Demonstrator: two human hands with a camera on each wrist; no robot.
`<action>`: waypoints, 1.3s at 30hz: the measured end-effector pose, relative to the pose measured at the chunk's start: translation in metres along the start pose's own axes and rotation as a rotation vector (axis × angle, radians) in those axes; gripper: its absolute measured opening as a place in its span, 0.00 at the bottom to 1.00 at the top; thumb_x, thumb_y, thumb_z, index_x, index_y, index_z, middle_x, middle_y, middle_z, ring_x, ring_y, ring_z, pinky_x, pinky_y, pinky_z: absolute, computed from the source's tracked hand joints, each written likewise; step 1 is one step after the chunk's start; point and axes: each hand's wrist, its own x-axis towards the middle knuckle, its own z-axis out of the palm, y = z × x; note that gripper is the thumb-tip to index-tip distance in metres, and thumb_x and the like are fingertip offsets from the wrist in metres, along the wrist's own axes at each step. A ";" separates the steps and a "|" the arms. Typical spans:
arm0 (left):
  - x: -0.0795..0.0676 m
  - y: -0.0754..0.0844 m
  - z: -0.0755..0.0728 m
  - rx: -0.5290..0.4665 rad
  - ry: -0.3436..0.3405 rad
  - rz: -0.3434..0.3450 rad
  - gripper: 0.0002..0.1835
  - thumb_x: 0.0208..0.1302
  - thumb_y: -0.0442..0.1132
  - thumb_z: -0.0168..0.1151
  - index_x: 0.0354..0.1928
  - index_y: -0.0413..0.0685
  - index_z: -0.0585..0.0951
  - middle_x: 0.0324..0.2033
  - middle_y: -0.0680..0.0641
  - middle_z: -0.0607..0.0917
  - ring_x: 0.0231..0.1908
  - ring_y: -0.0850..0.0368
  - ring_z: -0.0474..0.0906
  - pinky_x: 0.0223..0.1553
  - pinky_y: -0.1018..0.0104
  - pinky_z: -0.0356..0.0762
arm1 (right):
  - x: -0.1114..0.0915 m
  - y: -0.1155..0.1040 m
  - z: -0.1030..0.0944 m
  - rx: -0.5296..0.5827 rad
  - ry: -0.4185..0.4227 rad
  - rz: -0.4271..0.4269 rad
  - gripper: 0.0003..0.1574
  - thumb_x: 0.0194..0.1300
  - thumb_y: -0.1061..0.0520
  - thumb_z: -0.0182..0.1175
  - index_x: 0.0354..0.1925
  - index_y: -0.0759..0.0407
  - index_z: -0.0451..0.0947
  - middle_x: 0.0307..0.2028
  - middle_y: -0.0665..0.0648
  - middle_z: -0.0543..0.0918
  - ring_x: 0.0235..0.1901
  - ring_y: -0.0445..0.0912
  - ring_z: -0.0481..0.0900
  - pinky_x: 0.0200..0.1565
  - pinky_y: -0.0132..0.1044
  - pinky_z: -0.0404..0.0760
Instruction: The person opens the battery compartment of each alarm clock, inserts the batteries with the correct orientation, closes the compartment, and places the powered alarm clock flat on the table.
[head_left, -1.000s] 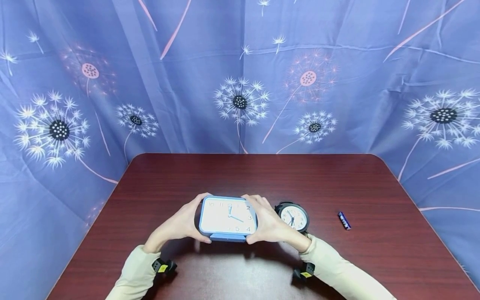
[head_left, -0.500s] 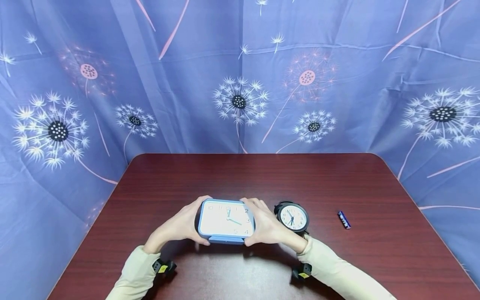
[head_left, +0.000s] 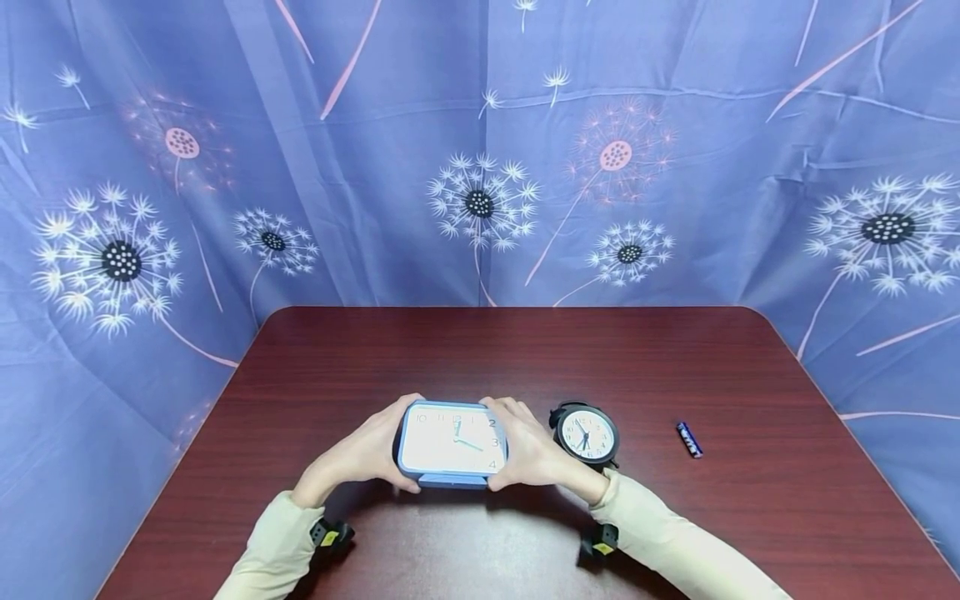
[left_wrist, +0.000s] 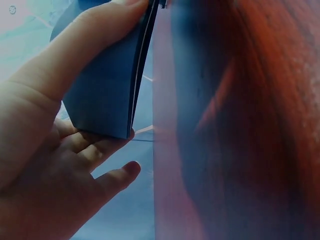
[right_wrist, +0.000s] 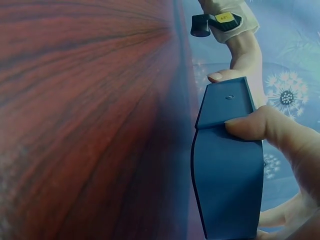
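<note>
I see the left hand (head_left: 367, 447) and the right hand (head_left: 531, 450) holding a blue clock (head_left: 450, 442) between them, gripping one end each, at the lower middle of the head view. Just right of them I have a black clock (head_left: 588, 435), then a battery (head_left: 689, 440); behind the table (head_left: 487, 350), a flowered curtain (head_left: 375, 208) fills the top.

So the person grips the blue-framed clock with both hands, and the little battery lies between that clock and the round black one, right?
Not quite: the battery isn't between the clocks. The head view shows it to the right of the round black clock. The left hand and right hand do both grip the blue-framed clock.
</note>
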 end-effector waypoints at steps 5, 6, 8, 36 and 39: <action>0.000 -0.001 0.002 0.028 -0.006 -0.017 0.63 0.23 0.51 0.86 0.66 0.40 0.61 0.54 0.48 0.77 0.53 0.54 0.71 0.55 0.54 0.75 | 0.001 0.001 0.002 0.014 -0.012 0.011 0.69 0.25 0.57 0.80 0.68 0.64 0.61 0.58 0.60 0.73 0.56 0.53 0.69 0.56 0.49 0.73; 0.000 -0.001 0.002 0.034 -0.007 -0.019 0.63 0.23 0.51 0.86 0.66 0.40 0.61 0.54 0.48 0.76 0.53 0.54 0.70 0.55 0.54 0.74 | 0.001 0.001 0.002 0.017 -0.014 0.013 0.69 0.25 0.57 0.80 0.68 0.64 0.61 0.58 0.60 0.73 0.56 0.53 0.69 0.56 0.49 0.73; 0.001 -0.001 0.003 0.043 -0.007 -0.025 0.63 0.23 0.52 0.86 0.65 0.41 0.62 0.54 0.48 0.76 0.53 0.53 0.69 0.54 0.54 0.73 | 0.001 0.002 0.003 0.021 -0.019 0.017 0.68 0.25 0.58 0.80 0.68 0.64 0.61 0.58 0.60 0.73 0.56 0.53 0.69 0.56 0.49 0.73; 0.006 -0.009 0.011 0.066 -0.032 -0.050 0.64 0.21 0.54 0.85 0.65 0.40 0.62 0.55 0.47 0.76 0.54 0.53 0.68 0.56 0.55 0.72 | 0.006 0.006 0.009 0.033 -0.043 0.061 0.68 0.25 0.58 0.79 0.67 0.65 0.62 0.59 0.62 0.73 0.58 0.56 0.68 0.60 0.51 0.71; 0.006 -0.010 0.011 0.065 -0.034 -0.045 0.64 0.21 0.54 0.85 0.65 0.40 0.62 0.55 0.48 0.76 0.53 0.54 0.68 0.55 0.55 0.72 | 0.006 0.006 0.009 0.029 -0.043 0.061 0.68 0.25 0.57 0.78 0.68 0.65 0.61 0.59 0.62 0.73 0.58 0.55 0.68 0.59 0.50 0.71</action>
